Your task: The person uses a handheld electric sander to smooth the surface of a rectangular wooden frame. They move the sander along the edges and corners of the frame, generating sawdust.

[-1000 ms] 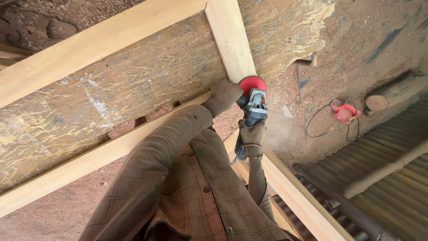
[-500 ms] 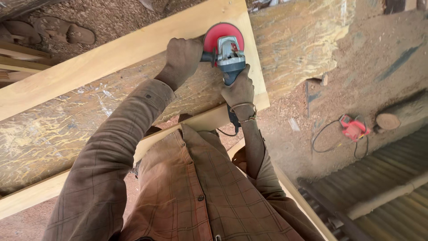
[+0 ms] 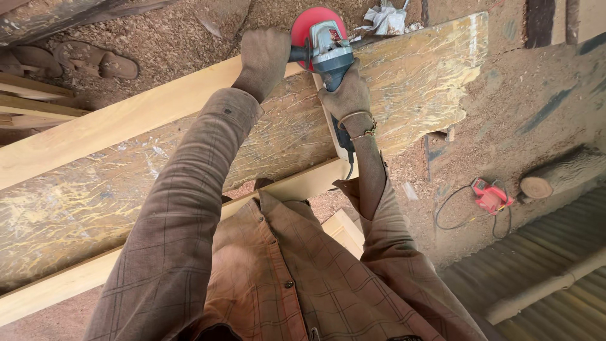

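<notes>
Head view, angle grinder [image 3: 323, 43] lengthwise away from body, red disc foremost, left hand [image 3: 265, 55] and right hand [image 3: 346, 96] grip it.

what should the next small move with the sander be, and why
Probably draw the disc sander back toward the body along the pale cross rail. The red disc sits at the rail's far end, at the frame's far edge, with only sawdust-strewn ground beyond. The left hand has the side handle and the right hand the body, so a two-handed pull looks steady.
</notes>
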